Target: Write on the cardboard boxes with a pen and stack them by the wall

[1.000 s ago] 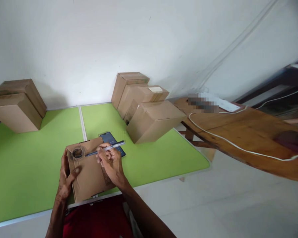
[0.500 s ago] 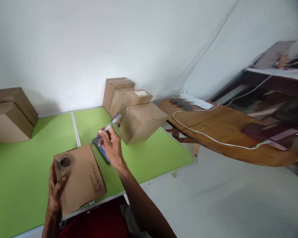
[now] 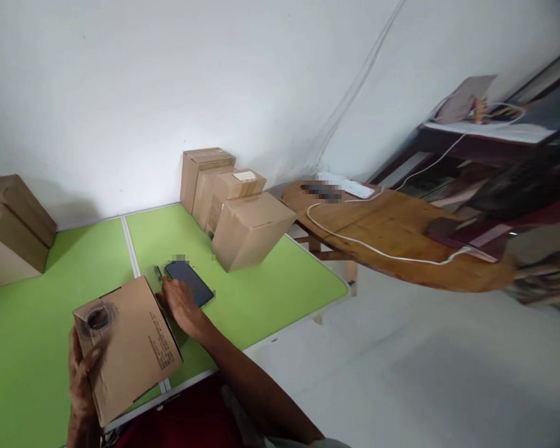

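A brown cardboard box [image 3: 126, 348] is tilted over the near edge of the green table, with a dark round mark on its upper left and printed text on its right. My left hand [image 3: 83, 379] grips its left side, thumb on the top face and fingers along the edge. Low beside the box's right edge is my right hand [image 3: 182, 305], its fingers closed around a marker [image 3: 158, 272]; only one end of the marker shows. A dark phone [image 3: 191, 283] lies flat on the table just beyond that hand, partly covered by it.
Several cardboard boxes [image 3: 252, 233] stand together against the wall, and more boxes [image 3: 16, 230] are at the far left. A wooden table [image 3: 378, 230] on the right carries a white cable [image 3: 354, 244]. A pale seam [image 3: 131, 246] divides the green tabletop [image 3: 280, 298].
My right hand has lowered from above the phone to the tabletop beside the box, bringing the marker down. My left hand keeps its grip on the box. The view has shifted slightly right.
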A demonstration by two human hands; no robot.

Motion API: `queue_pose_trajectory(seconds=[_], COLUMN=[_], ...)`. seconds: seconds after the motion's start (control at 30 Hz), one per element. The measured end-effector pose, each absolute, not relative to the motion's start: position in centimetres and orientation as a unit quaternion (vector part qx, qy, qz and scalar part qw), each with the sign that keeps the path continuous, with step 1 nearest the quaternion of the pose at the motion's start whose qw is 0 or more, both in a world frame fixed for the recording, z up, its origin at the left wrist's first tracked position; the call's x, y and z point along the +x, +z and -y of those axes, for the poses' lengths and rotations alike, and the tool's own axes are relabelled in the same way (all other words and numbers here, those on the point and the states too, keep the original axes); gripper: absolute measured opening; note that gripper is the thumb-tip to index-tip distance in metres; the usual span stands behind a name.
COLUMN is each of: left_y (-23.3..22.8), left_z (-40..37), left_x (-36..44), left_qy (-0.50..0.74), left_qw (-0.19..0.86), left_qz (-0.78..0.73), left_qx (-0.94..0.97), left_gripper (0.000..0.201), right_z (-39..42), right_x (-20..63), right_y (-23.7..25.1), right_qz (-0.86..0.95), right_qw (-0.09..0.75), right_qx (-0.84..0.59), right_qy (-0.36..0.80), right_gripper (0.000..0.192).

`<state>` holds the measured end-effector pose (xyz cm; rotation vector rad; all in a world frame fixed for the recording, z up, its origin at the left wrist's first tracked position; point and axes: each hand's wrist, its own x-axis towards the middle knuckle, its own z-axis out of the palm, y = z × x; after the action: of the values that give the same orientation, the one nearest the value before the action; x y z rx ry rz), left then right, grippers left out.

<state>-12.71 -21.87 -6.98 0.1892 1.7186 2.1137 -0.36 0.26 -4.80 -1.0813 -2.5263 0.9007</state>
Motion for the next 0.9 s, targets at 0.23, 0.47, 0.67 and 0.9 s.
queue_pose_trajectory(seconds=[0.23, 0.47, 0.67, 0.9], left_y=[-7.4, -7.3, -7.4, -6.7], left_z=[21.8, 21.8, 21.9, 21.8], left_x=[-13.3, -13.4, -13.3, -13.3], left_qy=[0.753, 0.747, 0.746, 0.751], left_qw=[0.209, 0.213, 0.213, 0.228], left_qz=[-0.619, -0.625, -0.626, -0.613], left_qx=[0.079, 0.084, 0.081, 0.092], left_gripper=[0.102, 0.110, 0.107, 0.115], right_z=[-1.6, -3.5, -2.0, 3.3], right_x=[3.6, 5.5, 9.7, 10.5], right_y=[-4.5, -5.3, -5.6, -2.3], right_qz=[0.818, 0.748, 0.666, 0.392], right_qw=[0.107, 0.119, 0.180, 0.193], right_qx=[-0.505, -0.536, -0.440, -0.186], right_qy=[0.255, 0.372, 0.574, 0.880], right_gripper=[0.057, 0.077, 0.054, 0.066])
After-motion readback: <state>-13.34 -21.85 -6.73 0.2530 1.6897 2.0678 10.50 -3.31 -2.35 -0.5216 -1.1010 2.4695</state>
